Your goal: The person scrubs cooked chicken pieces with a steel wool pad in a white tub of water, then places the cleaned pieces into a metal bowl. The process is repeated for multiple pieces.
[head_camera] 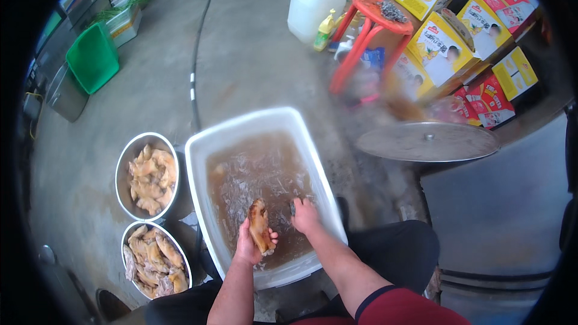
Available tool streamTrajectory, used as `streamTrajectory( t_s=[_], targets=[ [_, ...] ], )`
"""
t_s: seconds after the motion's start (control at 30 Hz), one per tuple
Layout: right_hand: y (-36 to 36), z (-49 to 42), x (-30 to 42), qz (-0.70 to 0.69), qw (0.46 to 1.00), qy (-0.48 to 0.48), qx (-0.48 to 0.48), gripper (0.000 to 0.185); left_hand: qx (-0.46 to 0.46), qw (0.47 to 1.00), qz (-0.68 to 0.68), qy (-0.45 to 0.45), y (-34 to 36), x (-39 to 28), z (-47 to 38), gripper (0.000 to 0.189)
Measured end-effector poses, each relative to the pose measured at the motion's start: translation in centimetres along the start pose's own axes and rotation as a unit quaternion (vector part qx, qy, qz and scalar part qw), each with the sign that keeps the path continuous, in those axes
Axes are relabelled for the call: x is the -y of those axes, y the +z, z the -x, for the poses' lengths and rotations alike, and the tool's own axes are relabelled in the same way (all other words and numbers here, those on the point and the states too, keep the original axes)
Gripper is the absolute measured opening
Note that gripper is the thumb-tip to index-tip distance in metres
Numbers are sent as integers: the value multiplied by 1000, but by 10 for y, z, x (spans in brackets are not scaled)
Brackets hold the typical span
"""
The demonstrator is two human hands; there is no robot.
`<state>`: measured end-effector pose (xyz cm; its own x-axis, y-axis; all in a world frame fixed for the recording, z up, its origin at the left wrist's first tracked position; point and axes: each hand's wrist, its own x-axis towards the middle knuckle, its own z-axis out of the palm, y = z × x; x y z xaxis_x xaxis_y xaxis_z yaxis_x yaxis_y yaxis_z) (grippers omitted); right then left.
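Observation:
My left hand [247,244] grips a pig's trotter [259,225], browned with dark scorched patches, above murky brown water [253,167]. The water partly fills a large white plastic tub [298,122] between my knees. To the right of the trotter and apart from it, my right hand [305,216] is curled around a small dark grey scourer [292,208], mostly hidden by the fingers. A pale lump [218,169] shows at the water's left side; what it is I cannot tell.
Left of the tub stand two round metal basins [118,176] [124,239] of pale trotters. A red stool [375,11] bears steel wool [393,11]. Nearby are a white jerrycan [316,9] and cartons [440,47]. At right, a round metal lid [406,142] adjoins a large metal vessel [496,207]. A hose [198,40] crosses the floor.

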<state>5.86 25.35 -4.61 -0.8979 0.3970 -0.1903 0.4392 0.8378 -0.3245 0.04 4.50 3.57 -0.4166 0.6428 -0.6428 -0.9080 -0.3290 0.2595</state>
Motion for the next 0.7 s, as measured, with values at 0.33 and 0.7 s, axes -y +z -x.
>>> streamTrajectory(
  t_s=[0.33,0.7],
  targets=[
    [-38,11,80,-557,791,202,154,56,-46,982,-159,87,-38,-11,2,61],
    [-68,17,144,-287,954,73,-53,46,-38,967,-245,56,1,-16,22,65]
  ],
)
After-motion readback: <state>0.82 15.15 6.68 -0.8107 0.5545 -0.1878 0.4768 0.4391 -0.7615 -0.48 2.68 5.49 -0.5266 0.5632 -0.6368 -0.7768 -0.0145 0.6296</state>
